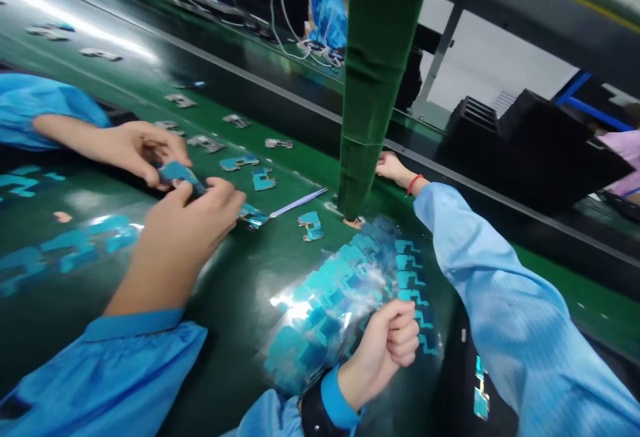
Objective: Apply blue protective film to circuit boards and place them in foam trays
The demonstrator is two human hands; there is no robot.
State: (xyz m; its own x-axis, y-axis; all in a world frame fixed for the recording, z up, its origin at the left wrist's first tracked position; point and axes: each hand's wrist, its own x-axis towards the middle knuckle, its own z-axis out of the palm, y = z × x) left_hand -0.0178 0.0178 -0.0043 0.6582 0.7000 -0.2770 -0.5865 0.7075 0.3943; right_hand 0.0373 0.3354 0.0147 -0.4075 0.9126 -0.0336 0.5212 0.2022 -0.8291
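Note:
My left hand, with a black wrist strap, is closed in a fist above a clear plastic sheet of teal stickers; nothing shows in it. My right hand, wearing a red bracelet, reaches to the green post, which hides its fingertips. Left of the post lie a small teal-covered metal part and light purple tweezers. A strip of teal cut-out stickers runs between my hands.
At left, a co-worker's two hands hold a teal-covered part. Several metal parts lie along the green conveyor belt. More teal stickers lie at lower left. A black box stands at back right.

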